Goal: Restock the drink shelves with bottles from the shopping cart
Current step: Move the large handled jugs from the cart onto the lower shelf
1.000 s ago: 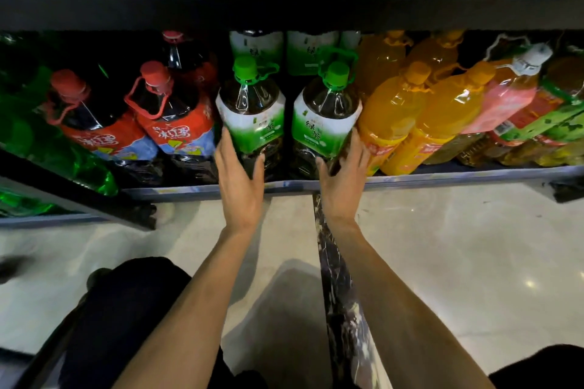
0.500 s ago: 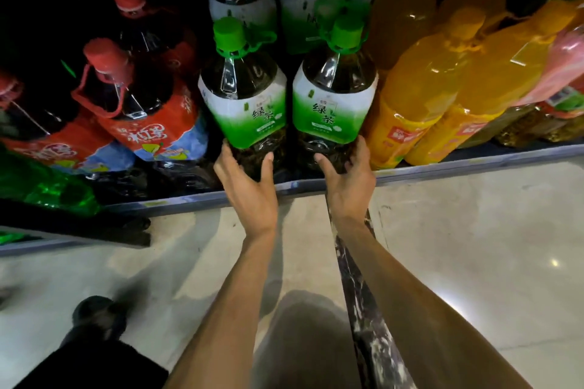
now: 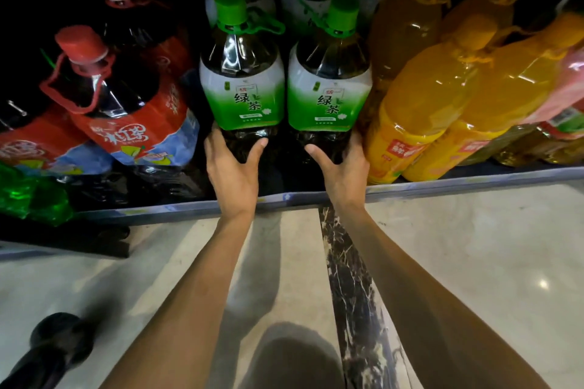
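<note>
My left hand (image 3: 232, 170) grips the base of the left green-capped plastic bottle of dark tea (image 3: 241, 79), fingers and thumb curled round it. My right hand (image 3: 343, 167) holds the matching right green-capped bottle (image 3: 328, 85) likewise. Both stand upright near the front of the low grey-edged drink shelf (image 3: 442, 186), between red-labelled dark bottles (image 3: 120, 104) and orange juice bottles (image 3: 420, 104). I judge these two nearly placed. The cart is out of view, so I cannot tell what remains.
</note>
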